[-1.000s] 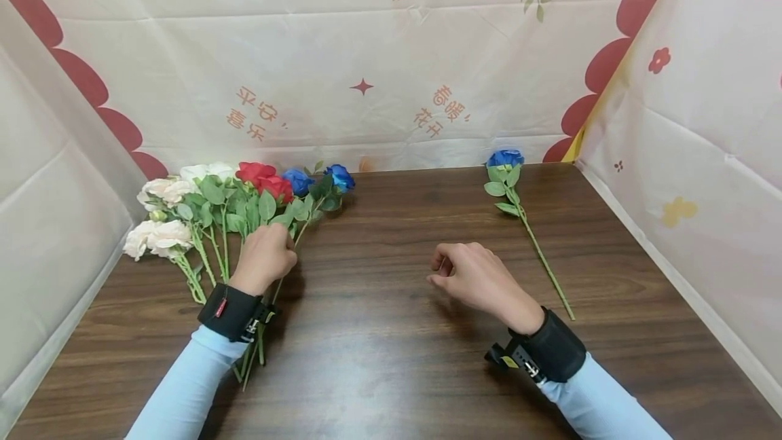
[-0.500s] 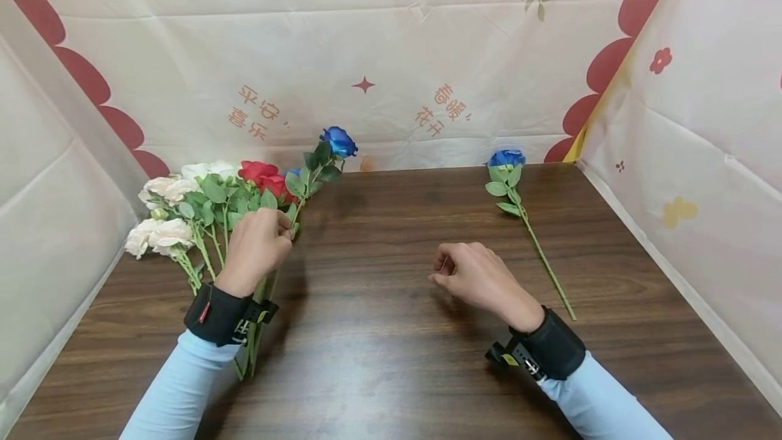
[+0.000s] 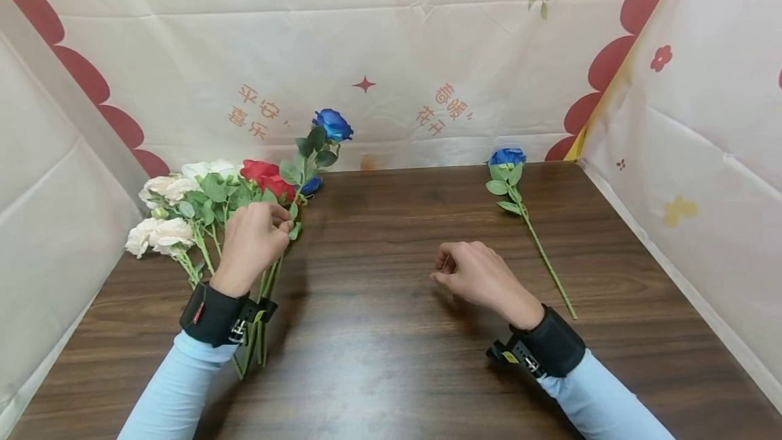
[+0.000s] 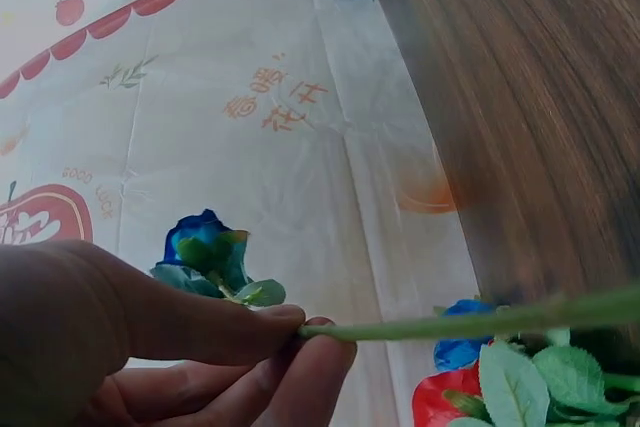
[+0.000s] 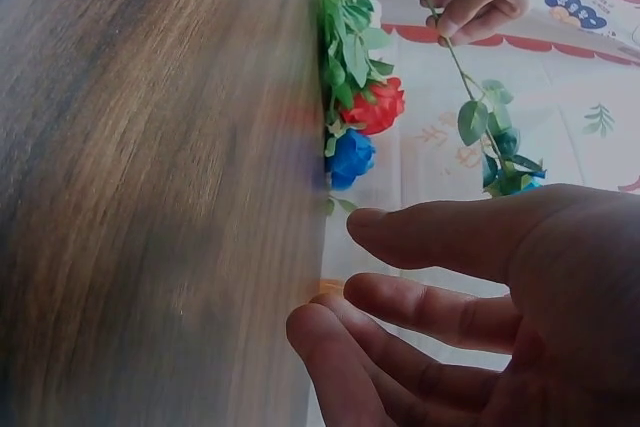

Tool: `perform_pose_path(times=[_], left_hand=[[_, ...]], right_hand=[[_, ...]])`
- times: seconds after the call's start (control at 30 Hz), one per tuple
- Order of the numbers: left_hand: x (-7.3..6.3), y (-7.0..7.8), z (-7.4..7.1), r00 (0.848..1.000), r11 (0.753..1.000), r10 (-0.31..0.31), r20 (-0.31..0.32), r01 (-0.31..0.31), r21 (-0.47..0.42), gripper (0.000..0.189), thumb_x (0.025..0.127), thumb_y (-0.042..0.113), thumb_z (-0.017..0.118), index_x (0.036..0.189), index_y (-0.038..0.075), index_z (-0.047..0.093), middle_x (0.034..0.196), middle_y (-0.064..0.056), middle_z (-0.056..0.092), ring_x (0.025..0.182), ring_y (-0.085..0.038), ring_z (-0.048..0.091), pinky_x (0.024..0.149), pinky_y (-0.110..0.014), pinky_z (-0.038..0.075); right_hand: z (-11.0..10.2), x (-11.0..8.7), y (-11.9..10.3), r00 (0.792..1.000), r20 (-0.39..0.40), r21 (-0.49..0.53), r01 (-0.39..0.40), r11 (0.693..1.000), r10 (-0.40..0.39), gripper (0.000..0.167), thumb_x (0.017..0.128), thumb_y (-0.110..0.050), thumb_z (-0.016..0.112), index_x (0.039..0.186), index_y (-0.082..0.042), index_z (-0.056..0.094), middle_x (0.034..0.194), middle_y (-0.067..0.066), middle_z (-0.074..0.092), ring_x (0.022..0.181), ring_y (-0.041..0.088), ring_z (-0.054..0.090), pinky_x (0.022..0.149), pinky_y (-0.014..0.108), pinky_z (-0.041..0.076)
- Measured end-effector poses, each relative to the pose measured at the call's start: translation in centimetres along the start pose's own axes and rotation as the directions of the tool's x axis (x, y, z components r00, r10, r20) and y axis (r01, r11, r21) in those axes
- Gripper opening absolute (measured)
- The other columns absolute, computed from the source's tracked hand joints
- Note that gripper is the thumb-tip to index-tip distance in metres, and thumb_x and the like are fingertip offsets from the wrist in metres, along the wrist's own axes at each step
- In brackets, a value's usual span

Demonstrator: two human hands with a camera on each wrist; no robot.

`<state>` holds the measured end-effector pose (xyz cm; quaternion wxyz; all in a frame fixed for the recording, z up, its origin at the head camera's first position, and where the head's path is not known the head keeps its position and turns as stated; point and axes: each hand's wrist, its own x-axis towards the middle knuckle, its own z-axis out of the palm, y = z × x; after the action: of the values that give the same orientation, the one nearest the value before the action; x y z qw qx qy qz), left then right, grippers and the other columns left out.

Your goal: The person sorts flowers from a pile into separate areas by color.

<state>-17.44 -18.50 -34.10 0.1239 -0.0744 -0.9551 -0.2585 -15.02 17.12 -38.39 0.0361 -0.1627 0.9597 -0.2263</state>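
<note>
My left hand pinches the green stem of a blue rose between thumb and fingers. In the left wrist view its stem runs right from the fingertips. The bloom stands raised above the other flowers. Below and beside that hand lie red roses, another blue rose and pale cream flowers. My right hand hovers over the table with loosely curled fingers and holds nothing. Nearest to it, a single blue rose lies on the right of the table.
The brown wood table is walled at the back and sides by a pale printed cloth. White flowers lie at the back left, against the cloth. Several green stems reach toward the front under my left forearm.
My left hand has moved up and slightly left, lifting the blue rose's bloom off the pile and above the others. The right hand and the single blue rose have stayed put.
</note>
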Motion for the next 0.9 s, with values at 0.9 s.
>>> perform_pose_path(times=[0.9], left_hand=[[-0.3, 2.3, 4.2, 0.977, 0.872, -0.050, 0.208, 0.144, -0.469, 0.012, 0.093, 0.004, 0.071, 0.102, -0.004, 0.075, 0.095, -0.024, 0.078, 0.065, -0.022, 0.076, 0.067, -0.043, 0.065]], right_hand=[[1.7, -0.3, -1.3, 1.000, -0.010, 0.077, 0.026, 0.997, -0.025, 0.013, 0.097, -0.027, 0.073, 0.097, -0.014, 0.073, 0.074, -0.007, 0.066, 0.055, 0.007, 0.055, 0.053, 0.026, 0.045]])
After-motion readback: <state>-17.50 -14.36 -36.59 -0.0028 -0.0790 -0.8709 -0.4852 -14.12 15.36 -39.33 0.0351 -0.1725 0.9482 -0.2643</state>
